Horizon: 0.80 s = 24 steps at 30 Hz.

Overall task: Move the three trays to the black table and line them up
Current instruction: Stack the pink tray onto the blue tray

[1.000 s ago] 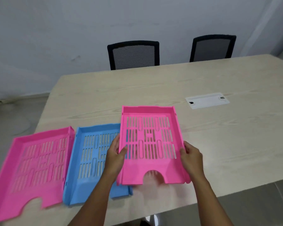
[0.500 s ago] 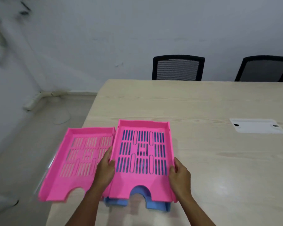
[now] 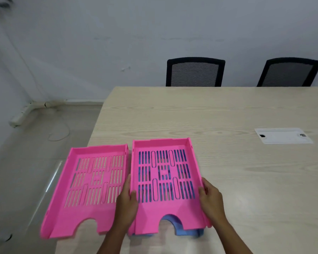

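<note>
A pink slotted tray (image 3: 165, 208) sits stacked on top of a blue tray (image 3: 190, 232), whose colour shows through the slots and at the front cut-out. My left hand (image 3: 127, 204) grips the pink tray's left wall and my right hand (image 3: 211, 200) grips its right wall. A second pink tray (image 3: 92, 219) lies just to the left, near the corner of the light wooden table (image 3: 246, 171), its front left part reaching past the table edge. No black table is in view.
A white cable cover plate (image 3: 283, 136) is set into the tabletop at the right. Two black mesh chairs (image 3: 195, 72) (image 3: 290, 73) stand behind the far edge. The floor and a wall conduit (image 3: 24, 112) lie to the left.
The held pink tray has moved left from beside the blue tray onto it, then settled lower over it. The view has swung left.
</note>
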Each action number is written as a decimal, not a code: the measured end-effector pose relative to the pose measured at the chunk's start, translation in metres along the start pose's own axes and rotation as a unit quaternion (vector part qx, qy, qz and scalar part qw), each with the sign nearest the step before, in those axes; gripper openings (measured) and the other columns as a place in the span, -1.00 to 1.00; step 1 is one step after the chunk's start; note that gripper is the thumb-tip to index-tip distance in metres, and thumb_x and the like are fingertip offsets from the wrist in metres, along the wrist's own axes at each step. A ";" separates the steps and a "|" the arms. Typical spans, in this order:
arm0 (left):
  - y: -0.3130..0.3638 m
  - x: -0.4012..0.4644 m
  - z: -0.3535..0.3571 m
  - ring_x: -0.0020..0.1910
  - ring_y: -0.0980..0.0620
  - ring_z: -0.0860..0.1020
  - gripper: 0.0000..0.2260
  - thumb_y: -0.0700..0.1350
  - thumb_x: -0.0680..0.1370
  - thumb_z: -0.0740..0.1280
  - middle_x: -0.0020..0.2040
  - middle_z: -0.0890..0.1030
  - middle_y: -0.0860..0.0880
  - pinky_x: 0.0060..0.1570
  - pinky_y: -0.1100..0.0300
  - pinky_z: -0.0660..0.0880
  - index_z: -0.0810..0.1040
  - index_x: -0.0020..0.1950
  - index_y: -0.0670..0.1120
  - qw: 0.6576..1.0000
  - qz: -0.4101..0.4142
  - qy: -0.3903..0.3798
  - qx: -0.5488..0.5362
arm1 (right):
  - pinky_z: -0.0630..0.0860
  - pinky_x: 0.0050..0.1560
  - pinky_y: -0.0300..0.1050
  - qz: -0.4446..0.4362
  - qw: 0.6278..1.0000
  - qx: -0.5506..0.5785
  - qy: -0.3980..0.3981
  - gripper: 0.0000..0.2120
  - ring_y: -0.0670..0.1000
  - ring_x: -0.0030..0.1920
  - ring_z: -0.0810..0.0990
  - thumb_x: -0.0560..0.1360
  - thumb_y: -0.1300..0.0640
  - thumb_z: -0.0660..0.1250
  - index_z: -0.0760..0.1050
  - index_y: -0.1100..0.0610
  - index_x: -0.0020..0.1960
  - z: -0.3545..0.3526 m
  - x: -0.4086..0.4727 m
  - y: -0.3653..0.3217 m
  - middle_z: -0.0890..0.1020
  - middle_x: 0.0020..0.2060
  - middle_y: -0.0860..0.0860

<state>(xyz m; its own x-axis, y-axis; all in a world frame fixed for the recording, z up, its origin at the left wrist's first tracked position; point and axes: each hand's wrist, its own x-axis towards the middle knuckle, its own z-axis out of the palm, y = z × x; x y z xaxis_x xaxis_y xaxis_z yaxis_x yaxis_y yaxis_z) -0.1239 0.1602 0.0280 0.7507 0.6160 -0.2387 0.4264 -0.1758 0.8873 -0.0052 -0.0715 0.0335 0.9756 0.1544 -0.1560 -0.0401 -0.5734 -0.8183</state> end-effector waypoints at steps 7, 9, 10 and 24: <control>0.000 0.007 -0.006 -0.31 0.26 0.37 -0.46 -0.31 0.65 0.13 -0.21 0.38 0.28 -0.29 0.26 0.41 0.16 0.59 0.06 1.000 -0.002 0.006 -0.001 | 0.53 -0.29 -0.38 0.004 1.000 -0.010 -0.010 -0.71 -0.15 -0.18 0.65 0.61 0.33 0.17 0.61 0.14 0.16 0.006 0.002 -0.002 0.72 -0.11 0.04; -0.002 0.009 -0.007 -0.31 0.21 0.40 -0.47 -0.29 0.65 0.13 -0.23 0.38 0.26 -0.28 0.22 0.43 0.17 0.59 0.06 1.000 0.001 0.007 0.008 | 0.52 -0.33 -0.45 0.012 1.000 -0.005 -0.019 -0.70 -0.19 -0.19 0.63 0.62 0.33 0.16 0.60 0.12 0.19 0.006 0.001 -0.006 0.71 -0.10 0.00; -0.003 0.009 -0.006 -0.31 0.17 0.43 -0.47 -0.29 0.65 0.13 -0.22 0.37 0.27 -0.29 0.18 0.46 0.17 0.59 0.07 1.000 -0.003 0.006 0.007 | 0.51 -0.34 -0.47 0.016 1.000 0.000 -0.020 -0.69 -0.22 -0.19 0.61 0.62 0.33 0.16 0.59 0.11 0.21 0.005 0.002 -0.007 0.68 -0.11 -0.04; 0.009 0.007 0.010 -0.52 0.11 0.33 -0.44 -0.27 0.66 0.13 0.10 0.63 -0.24 -0.54 0.23 0.39 0.12 0.59 0.12 1.000 -0.003 -0.019 0.019 | 0.49 -0.25 -0.27 0.046 0.998 -0.020 0.037 -0.65 -0.15 -0.21 0.62 0.53 0.41 0.18 0.63 0.17 0.17 -0.004 0.004 -0.001 0.66 -0.21 -0.03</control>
<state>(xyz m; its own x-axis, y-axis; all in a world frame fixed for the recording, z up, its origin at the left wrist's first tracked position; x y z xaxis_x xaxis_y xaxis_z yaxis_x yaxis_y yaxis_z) -0.1100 0.1552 0.0305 0.7665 0.5879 -0.2586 0.4486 -0.2021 0.8706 0.0001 -0.0736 0.0355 0.9816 0.0405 -0.1867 -0.1228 -0.6148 -0.7791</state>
